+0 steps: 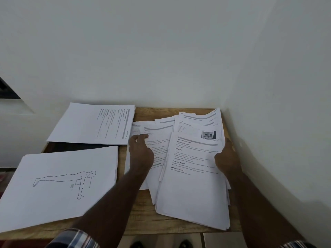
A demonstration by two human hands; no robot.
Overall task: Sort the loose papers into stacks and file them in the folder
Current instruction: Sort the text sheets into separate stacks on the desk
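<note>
**Paper sorting: holdings at the corner bench**

On the wooden bench (141, 221), set into a white wall corner, largest to smallest:

1. Near-left stack (59, 187): squared sheets lying landscape, top sheet a line drawing of a figure in a push-up pose. Untouched by either hand.

2. Loose pile (189, 178), right half of the bench: printed sheets fanned and overlapping, unsorted, long axes running near to far. Top sheet bears headings such as "TASK GOAL" and "REQUIRED PROPS"; a page with a small photograph (208, 134) shows at the far end.

3. Far-left stack (93, 124): printed sheets turned sideways, squared, just far of a dark flat item (75, 146), probably the folder, mostly covered by the two stacks.

4. Right hand (227, 158): at the right edge of the loose pile, beside the wall. Thumb lies over the top sheets, the other fingers hidden behind the edge; it appears to grip or steady that edge, though a firm pinch cannot be confirmed.

5. Left hand (141, 151): flat on the left part of the loose pile, fingers (141, 136) extended and pressing a lower sheet, nothing clasped.

Judgement: sorting is partly done, filing not begun. The sheet under the left hand lies directly beneath it and toward the far left; both finished stacks lie left of it, so the left hand is nearer for carrying a sheet across.
</note>
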